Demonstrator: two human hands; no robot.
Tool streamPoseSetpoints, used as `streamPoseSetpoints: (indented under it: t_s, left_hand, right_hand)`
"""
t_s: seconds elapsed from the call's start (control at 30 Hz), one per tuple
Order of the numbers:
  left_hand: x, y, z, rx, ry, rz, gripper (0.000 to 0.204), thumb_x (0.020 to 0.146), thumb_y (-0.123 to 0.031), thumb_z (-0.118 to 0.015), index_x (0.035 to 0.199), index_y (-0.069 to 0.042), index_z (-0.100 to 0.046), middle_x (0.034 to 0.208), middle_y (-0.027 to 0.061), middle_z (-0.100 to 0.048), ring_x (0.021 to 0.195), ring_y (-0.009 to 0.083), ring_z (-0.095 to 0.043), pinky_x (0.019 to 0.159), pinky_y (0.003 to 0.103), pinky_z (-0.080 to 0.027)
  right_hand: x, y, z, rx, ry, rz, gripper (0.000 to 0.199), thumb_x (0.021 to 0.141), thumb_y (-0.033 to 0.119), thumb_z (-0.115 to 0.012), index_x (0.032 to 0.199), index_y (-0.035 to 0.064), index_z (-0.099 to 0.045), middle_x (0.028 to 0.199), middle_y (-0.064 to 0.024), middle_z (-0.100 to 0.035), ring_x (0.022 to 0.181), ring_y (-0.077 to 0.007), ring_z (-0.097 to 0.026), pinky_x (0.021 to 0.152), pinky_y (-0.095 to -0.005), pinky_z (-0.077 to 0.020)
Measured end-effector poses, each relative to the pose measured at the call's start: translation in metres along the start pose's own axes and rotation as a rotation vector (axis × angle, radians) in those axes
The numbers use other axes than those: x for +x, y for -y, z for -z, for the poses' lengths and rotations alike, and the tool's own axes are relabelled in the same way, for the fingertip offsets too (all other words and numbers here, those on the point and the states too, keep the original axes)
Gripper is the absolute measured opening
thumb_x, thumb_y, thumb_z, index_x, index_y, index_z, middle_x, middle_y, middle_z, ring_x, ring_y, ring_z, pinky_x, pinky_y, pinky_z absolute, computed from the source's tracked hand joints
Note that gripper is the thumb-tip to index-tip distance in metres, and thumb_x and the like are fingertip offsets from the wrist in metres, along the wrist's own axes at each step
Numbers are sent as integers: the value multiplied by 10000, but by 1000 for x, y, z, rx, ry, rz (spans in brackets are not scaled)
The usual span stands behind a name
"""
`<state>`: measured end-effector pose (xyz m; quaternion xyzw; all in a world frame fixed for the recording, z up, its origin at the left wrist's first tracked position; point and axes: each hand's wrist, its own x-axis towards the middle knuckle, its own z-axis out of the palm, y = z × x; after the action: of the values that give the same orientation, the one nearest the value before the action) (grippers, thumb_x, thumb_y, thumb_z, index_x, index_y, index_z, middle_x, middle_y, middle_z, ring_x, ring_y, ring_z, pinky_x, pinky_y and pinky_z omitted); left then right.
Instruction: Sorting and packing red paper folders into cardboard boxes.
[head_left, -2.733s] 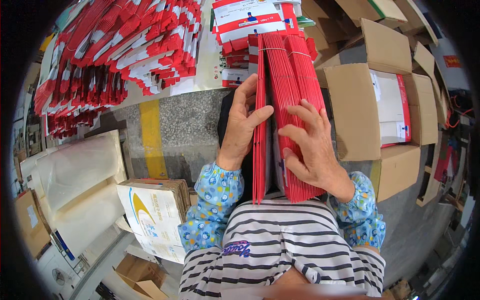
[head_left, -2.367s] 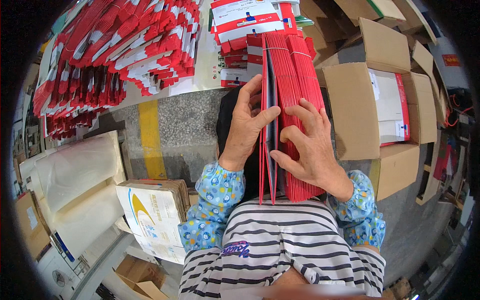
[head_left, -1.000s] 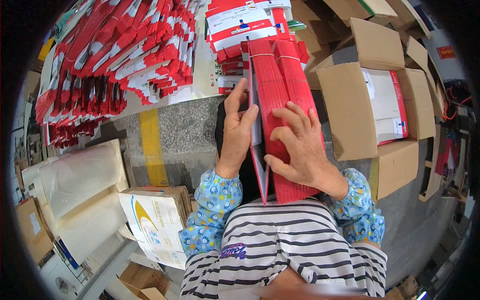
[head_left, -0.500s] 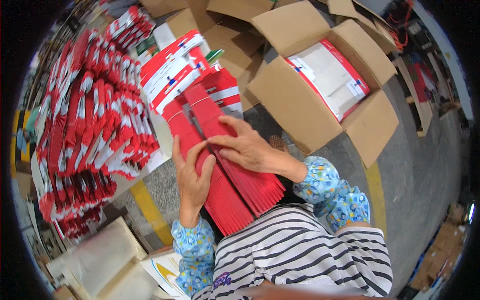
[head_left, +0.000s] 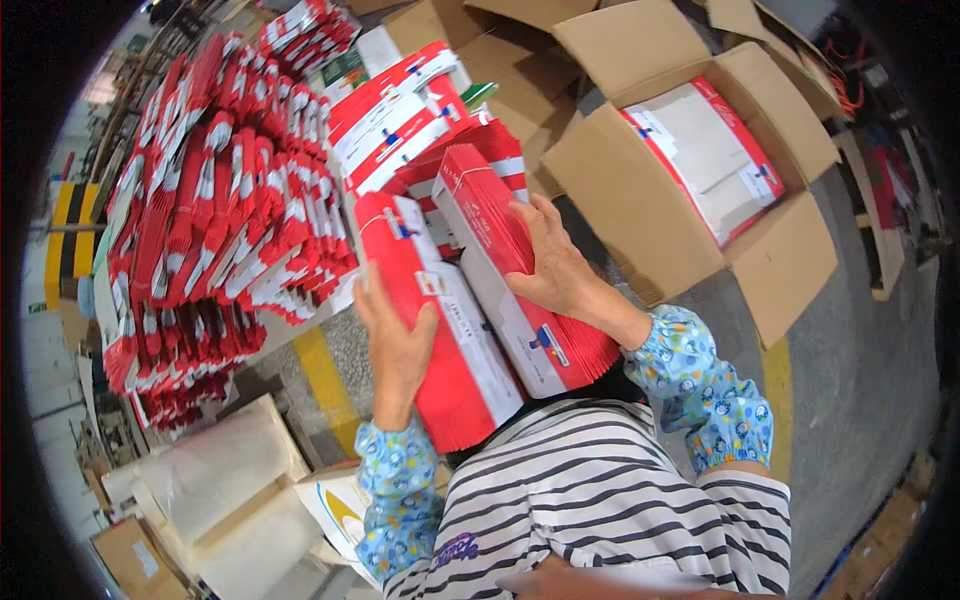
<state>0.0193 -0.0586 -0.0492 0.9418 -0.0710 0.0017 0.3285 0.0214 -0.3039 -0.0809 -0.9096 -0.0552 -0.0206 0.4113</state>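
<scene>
Two bundles of flat-folded red and white cardboard packaging lie side by side in front of me, a narrow gap between them. On the left bundle [head_left: 465,345] a white printed face and a red side show; its far end lies near a thin band. My left hand [head_left: 395,345] is at its outer left side, fingers stretched and thumb apart. The right bundle [head_left: 515,310] leans, its white face toward the gap and red folded edges upward. My right hand [head_left: 560,265] rests on those edges with thumb and fingers spread. Neither hand closes round a bundle.
A large pile of red and white folded packaging [head_left: 230,200] stands at the left. More red and white sheets [head_left: 395,120] lie beyond the bundles. An open brown carton [head_left: 640,200] holding packaging stands at the right. Yellow lines [head_left: 330,390] mark the grey floor.
My hands have moved apart from the middle, where they met over the bundles. The bundles have tipped so white faces show, and the gap is wider. The view has shifted slightly.
</scene>
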Motion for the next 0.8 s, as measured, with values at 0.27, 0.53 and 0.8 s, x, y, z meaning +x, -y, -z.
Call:
streamPoseSetpoints:
  t_s: [0.27, 0.53, 0.8]
  left_hand:
    - [-23, 54, 3, -537, 76, 422, 718, 859, -168, -684, 1416, 52, -287, 1267, 206, -533, 1141, 269, -544, 1003, 365, -426]
    - [-28, 71, 33, -705, -70, 398, 549, 872, -86, -582, 1375, 4, -382, 1238, 161, -551, 1104, 260, -563, 964, 370, -456]
    - [-71, 97, 126, -619, -250, 89, 538, 920, -249, -585, 1370, -10, -411, 1401, 201, -442, 1280, 317, -470, 1049, 442, -418]
  right_hand:
    - [-2, -36, 4, 249, 204, -535, 805, 671, 409, -753, 1201, -117, -451, 1091, -344, -600, 1033, -452, -614, 919, -440, -493]
    - [5, 20, 33, 121, 141, -158, 474, 760, 299, -661, 1040, -48, -500, 937, -313, -641, 901, -462, -637, 796, -498, -507]
    - [72, 127, 181, -338, -377, 702, 484, 786, 322, -686, 1156, 54, -527, 1018, -197, -643, 957, -346, -645, 789, -439, -514]
